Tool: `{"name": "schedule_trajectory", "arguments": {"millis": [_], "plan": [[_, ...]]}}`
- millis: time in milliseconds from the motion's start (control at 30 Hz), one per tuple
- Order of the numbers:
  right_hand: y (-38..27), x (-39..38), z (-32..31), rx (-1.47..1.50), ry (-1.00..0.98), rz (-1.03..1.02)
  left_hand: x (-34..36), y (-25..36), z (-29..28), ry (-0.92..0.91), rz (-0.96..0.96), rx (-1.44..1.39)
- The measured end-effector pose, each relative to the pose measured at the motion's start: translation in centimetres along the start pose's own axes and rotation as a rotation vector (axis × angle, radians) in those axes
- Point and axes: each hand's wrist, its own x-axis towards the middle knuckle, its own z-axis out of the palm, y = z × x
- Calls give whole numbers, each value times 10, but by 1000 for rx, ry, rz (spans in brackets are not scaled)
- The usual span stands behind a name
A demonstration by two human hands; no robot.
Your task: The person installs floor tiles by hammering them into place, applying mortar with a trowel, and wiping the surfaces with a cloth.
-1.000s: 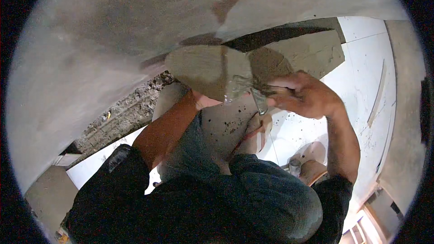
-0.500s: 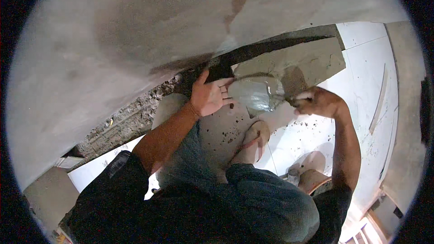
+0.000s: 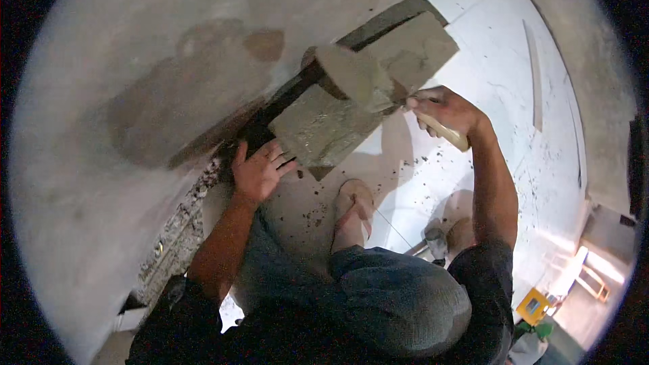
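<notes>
My right hand (image 3: 443, 109) is closed round the pale handle (image 3: 447, 134) of a trowel. Its blade (image 3: 375, 91), smeared with grey mortar, lies over the middle of a long mortar-coated strip (image 3: 318, 125). The near part of that coating looks wet and shiny; the far part (image 3: 422, 44) is duller and rougher. My left hand (image 3: 258, 172) is open, fingers spread, by the strip's near left corner. Whether its fingertips touch the edge I cannot tell. A dark gap runs between the strip and the wall (image 3: 155, 47).
White floor tiles (image 3: 487, 34) with scattered crumbs extend to the right, where a thin strip (image 3: 533, 74) lies. Rough broken rubble (image 3: 172, 240) lines the wall base at left. My sandalled foot (image 3: 353, 206) is close to the mortar. A yellow object (image 3: 533, 306) stands at lower right.
The trowel has moved away from me, along the mortar to its middle, uncovering the shiny near part. My left hand appears lower and further left; the whole view has turned.
</notes>
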Motion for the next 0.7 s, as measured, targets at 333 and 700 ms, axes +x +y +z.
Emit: {"name": "schedule_trajectory", "arguments": {"millis": [333, 700], "plan": [[205, -276, 60, 58, 1104, 156, 7, -1, -8, 277, 71, 54], [291, -437, 181, 583, 785, 539, 11, -5, 4, 435, 127, 19]]}}
